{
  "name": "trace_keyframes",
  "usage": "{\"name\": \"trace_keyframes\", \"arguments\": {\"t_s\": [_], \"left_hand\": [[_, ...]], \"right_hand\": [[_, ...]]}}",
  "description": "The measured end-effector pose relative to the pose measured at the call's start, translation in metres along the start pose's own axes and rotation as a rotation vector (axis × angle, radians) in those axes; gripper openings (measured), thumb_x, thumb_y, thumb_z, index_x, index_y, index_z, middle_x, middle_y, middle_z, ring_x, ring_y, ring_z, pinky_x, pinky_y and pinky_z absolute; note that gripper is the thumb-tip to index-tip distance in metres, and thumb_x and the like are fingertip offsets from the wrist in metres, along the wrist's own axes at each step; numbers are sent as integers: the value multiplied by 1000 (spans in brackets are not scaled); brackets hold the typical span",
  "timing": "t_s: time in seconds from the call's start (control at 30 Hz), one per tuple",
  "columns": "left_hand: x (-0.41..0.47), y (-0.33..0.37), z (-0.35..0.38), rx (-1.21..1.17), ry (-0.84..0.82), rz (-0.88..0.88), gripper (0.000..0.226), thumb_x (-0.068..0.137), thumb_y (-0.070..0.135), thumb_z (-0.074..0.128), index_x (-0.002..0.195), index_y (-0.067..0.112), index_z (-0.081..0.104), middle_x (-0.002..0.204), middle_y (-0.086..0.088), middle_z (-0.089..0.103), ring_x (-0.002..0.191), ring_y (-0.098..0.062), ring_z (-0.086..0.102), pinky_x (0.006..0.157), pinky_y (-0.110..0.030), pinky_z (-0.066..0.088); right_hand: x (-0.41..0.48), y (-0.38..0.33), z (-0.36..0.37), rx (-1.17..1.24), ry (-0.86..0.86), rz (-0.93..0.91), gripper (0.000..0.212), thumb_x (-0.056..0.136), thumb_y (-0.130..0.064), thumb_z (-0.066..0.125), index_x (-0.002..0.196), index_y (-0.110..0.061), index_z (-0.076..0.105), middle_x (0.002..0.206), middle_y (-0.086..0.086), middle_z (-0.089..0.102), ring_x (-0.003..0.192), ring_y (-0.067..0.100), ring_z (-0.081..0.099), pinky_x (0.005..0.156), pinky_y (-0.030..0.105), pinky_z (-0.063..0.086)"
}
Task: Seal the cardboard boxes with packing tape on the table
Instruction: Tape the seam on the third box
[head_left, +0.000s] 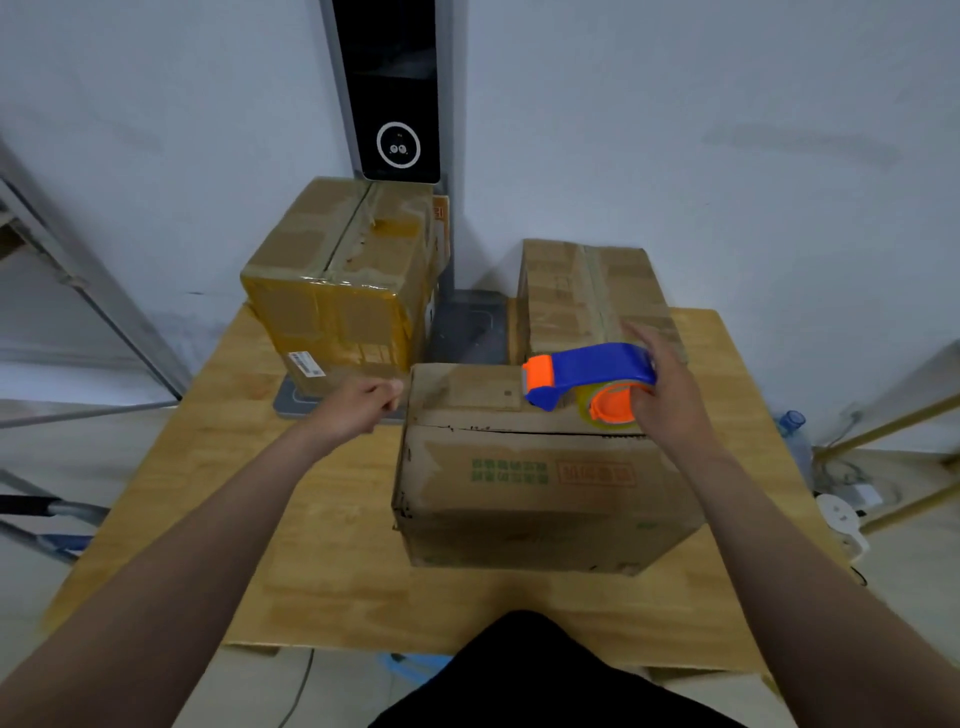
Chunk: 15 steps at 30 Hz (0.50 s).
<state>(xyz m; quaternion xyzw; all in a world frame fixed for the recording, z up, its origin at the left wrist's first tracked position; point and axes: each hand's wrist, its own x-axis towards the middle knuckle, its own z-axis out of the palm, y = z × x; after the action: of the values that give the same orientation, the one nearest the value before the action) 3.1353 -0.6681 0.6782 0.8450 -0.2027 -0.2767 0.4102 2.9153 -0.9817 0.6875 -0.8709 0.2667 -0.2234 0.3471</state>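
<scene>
**A:** Head view: which step was caught?

**B:** On the tabletop (311, 571), the tape dispenser (587, 379) was gripped in the right hand (670, 395) above the front box (530, 493) and its seam (519, 430). The left hand (358, 405) was curled at the box's edge, and any tape pinched there could not be made out. Taping was judged begun; next, tape needed to be drawn along the seam and pressed flat.

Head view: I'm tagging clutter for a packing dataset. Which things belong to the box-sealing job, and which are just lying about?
Job: blue and orange tape dispenser, near brown cardboard box, tall tape-wrapped cardboard box, flat cardboard box behind, wooden table.
Lying about: black wall panel, blue-topped plastic bottle, white power strip, grey platform.
</scene>
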Motion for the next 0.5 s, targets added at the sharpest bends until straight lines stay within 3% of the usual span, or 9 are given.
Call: {"name": "trace_keyframes", "arguments": {"t_s": [0.1, 0.23, 0.4, 0.5], "left_hand": [[2, -30, 0, -99, -29, -57, 40, 110, 32, 44, 75, 14, 52, 58, 5, 42, 58, -16, 39, 63, -34, 37], [7, -62, -2, -117, 14, -60, 41, 109, 34, 44, 73, 15, 49, 61, 1, 40, 56, -15, 37, 62, -34, 36], [15, -81, -3, -99, 29, -44, 42, 109, 38, 43, 75, 14, 47, 60, 4, 40, 56, -14, 38, 62, -33, 36], [22, -91, -1, -92, 39, -32, 44, 109, 38, 43, 72, 15, 46, 57, 8, 41, 57, -15, 38, 61, -33, 35]], "right_hand": [[-7, -3, 11, -54, -26, -101, 86, 74, 14, 53, 146, -31, 43, 129, -9, 53, 116, 13, 51, 101, 42, 46], [-13, -7, 31, -153, -60, -160, 82, 76, 9, 61, 147, -28, 43, 133, -1, 53, 111, 13, 50, 92, 28, 39], [-18, -11, 46, -153, -66, -150, 81, 79, 8, 62, 147, -30, 41, 133, -2, 49, 118, 19, 50, 100, 40, 47], [-19, -12, 48, -186, -61, -176, 80, 80, 6, 63, 148, -30, 41, 132, -1, 49, 116, 19, 49, 99, 38, 46]]}}
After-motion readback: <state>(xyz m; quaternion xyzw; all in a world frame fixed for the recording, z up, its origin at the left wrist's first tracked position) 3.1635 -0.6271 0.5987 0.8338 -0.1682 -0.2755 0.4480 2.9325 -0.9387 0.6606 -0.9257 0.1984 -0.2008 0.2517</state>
